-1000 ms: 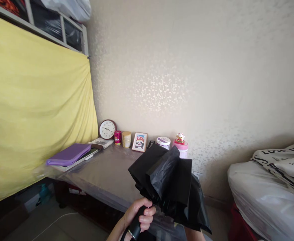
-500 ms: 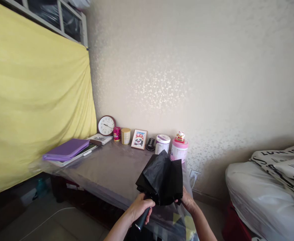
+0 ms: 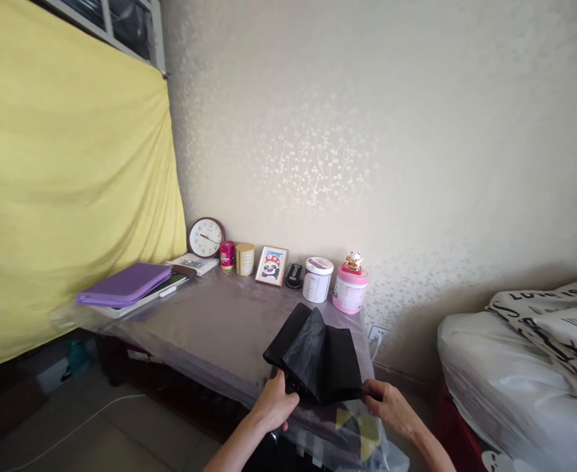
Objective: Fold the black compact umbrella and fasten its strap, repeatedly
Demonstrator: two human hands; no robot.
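Your left hand (image 3: pixel 273 404) grips the near end of a folded black umbrella (image 3: pixel 313 357) at lower center, and your right hand (image 3: pixel 391 408), held apart, pinches its canopy edge above the table (image 3: pixel 195 314).

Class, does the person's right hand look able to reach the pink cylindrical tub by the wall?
Probably, once it lets go: the right hand pinches the folded black fabric umbrella, which lies in front of the pink tub; nothing else blocks.

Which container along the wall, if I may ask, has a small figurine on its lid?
The pink tub, rightmost; the white tub beside it has none.
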